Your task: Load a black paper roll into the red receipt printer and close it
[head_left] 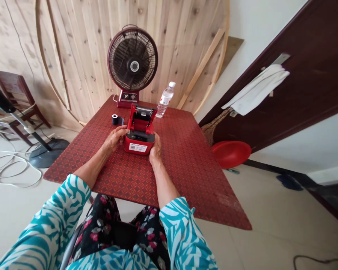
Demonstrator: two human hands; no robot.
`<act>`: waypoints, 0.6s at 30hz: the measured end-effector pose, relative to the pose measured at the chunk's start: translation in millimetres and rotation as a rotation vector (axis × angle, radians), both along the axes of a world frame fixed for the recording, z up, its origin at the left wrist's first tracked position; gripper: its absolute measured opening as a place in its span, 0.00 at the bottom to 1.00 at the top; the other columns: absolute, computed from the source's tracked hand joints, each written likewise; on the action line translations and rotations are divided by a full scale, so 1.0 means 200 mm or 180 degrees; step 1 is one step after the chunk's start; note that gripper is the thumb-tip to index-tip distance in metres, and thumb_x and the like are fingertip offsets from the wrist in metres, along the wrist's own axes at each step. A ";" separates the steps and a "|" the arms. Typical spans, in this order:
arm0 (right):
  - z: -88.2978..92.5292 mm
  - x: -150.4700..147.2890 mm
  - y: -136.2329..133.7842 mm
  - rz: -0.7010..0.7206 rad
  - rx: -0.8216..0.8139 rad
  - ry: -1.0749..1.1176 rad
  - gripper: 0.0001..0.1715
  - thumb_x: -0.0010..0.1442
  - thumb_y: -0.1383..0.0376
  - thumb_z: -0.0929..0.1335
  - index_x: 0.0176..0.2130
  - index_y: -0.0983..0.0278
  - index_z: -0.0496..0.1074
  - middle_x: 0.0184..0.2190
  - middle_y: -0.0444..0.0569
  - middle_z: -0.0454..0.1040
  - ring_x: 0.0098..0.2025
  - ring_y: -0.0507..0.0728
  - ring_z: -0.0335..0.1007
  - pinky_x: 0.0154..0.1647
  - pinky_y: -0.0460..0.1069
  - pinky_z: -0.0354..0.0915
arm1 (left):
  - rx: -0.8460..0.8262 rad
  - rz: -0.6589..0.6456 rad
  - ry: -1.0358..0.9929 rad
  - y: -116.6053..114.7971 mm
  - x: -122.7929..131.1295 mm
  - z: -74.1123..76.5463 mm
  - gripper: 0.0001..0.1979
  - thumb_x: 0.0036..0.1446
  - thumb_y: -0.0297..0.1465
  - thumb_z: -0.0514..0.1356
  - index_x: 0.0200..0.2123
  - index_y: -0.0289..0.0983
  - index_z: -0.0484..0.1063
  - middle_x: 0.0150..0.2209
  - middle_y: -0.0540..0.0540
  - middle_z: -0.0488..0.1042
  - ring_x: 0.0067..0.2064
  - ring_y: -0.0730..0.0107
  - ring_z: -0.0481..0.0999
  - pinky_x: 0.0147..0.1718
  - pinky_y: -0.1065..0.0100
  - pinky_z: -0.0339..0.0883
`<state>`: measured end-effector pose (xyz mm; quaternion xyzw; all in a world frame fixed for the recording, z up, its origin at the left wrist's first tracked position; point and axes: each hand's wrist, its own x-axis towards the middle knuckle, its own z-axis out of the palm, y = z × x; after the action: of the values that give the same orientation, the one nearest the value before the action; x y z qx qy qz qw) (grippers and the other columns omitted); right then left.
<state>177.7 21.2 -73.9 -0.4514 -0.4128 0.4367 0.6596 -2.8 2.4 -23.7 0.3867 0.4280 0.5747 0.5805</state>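
Note:
A red label printer (139, 140) stands in the middle of the table with its lid raised, and a white label shows on its front. My left hand (115, 138) presses against its left side, fingers reaching the open compartment's edge. My right hand (156, 148) holds its right side. A small black roll (115, 119) lies on the tabletop just beyond my left hand. Behind the printer stands a clear plastic water bottle (165, 100), tilted in the view and out of reach of neither hand's contact.
The red patterned table (191, 165) carries a dark red electric fan (132, 60) at its far edge. A dark door (270, 90) with a white cloth stands at right, above a red basin (231, 153). A wooden chair (17, 97), a round-based stand and white cables occupy the floor at left.

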 end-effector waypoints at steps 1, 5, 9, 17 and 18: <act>0.00 0.00 0.00 -0.0010 -0.0010 0.0018 0.22 0.61 0.50 0.61 0.47 0.59 0.73 0.51 0.46 0.76 0.54 0.54 0.70 0.62 0.55 0.61 | -0.0017 0.0032 -0.0034 0.00 0.00 0.00 0.29 0.41 0.38 0.69 0.47 0.34 0.70 0.17 0.61 0.60 0.15 0.82 0.54 0.17 0.73 0.42; -0.02 0.00 0.02 0.0029 0.0035 0.0092 0.23 0.61 0.50 0.62 0.48 0.59 0.73 0.50 0.46 0.77 0.54 0.55 0.69 0.62 0.55 0.60 | 0.0142 0.0269 -0.0068 -0.02 0.02 0.01 0.28 0.42 0.42 0.68 0.45 0.34 0.72 0.15 0.60 0.59 0.16 0.81 0.54 0.17 0.73 0.45; -0.02 0.00 0.03 0.0032 0.0096 0.0133 0.24 0.61 0.50 0.62 0.48 0.60 0.73 0.50 0.48 0.77 0.54 0.56 0.69 0.61 0.56 0.61 | 0.0698 0.0621 0.0470 0.03 -0.01 0.06 0.23 0.45 0.44 0.67 0.40 0.34 0.75 0.17 0.57 0.64 0.17 0.80 0.57 0.18 0.73 0.50; -0.04 -0.01 0.05 0.0155 0.0162 0.0218 0.24 0.60 0.49 0.63 0.48 0.60 0.73 0.49 0.48 0.78 0.52 0.57 0.71 0.59 0.56 0.63 | 0.1230 -0.0528 0.2858 0.24 -0.05 0.28 0.12 0.46 0.35 0.64 0.33 0.34 0.81 0.26 0.49 0.77 0.28 0.71 0.74 0.29 0.72 0.65; -0.04 -0.02 0.06 0.0175 0.0164 0.0247 0.24 0.60 0.49 0.63 0.49 0.60 0.73 0.49 0.48 0.78 0.53 0.57 0.71 0.60 0.56 0.63 | 0.1282 -0.0744 0.3092 0.26 -0.04 0.31 0.11 0.46 0.34 0.64 0.32 0.35 0.82 0.26 0.50 0.78 0.30 0.69 0.75 0.30 0.73 0.66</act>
<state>174.5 32.4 -82.6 -0.4055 -0.4103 0.4611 0.6743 -11.3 54.9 37.8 0.7567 0.4826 0.3320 0.2902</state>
